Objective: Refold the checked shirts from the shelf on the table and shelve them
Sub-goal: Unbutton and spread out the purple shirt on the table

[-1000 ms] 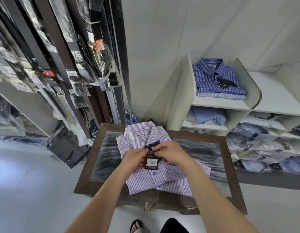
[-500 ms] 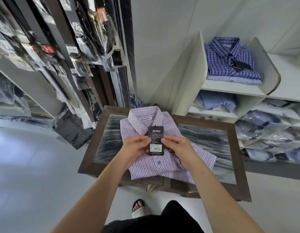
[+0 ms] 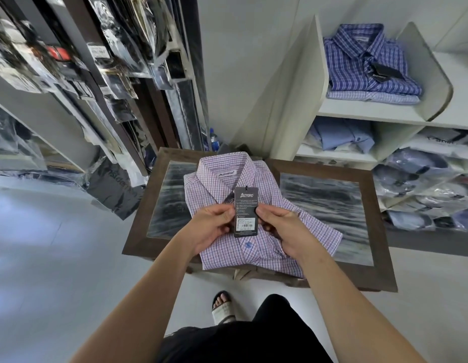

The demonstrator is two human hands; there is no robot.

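Head view: the pink checked shirt lies folded on the table, its hem at the near edge. The left hand and right hand both pinch the hang tag. A pull on the tag may, I think, drag the shirt off or open the fold. There is free table to the right, and room above the blue shirts on the shelf.

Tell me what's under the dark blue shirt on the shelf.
A lighter blue checked shirt lies under the dark blue shirt; only its front edge shows, the rest is covered.
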